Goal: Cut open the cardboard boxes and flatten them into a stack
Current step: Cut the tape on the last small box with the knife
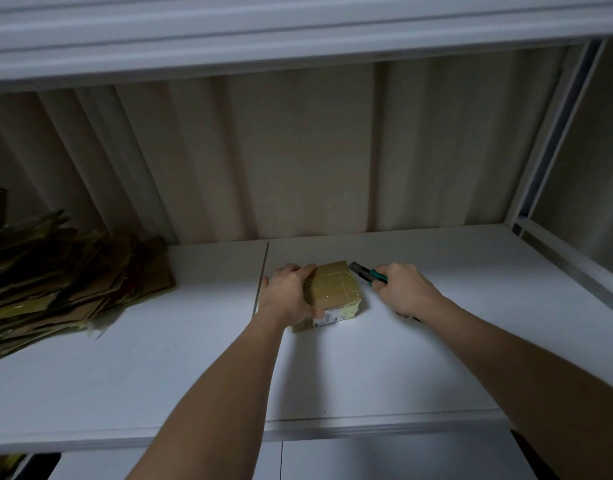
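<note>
Knife (368, 274) tip toward box (334, 289) corner

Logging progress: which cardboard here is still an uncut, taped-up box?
The small taped box mid-shelf under the left hand; the cardboard at the left already lies flattened in a stack.

The left edge cuts off the flattened cardboard stack (56, 282); the box's label (327, 318) is unreadable.

Box (332, 292) on shelf (194, 375), flattened stack (66, 282) far left.
</note>
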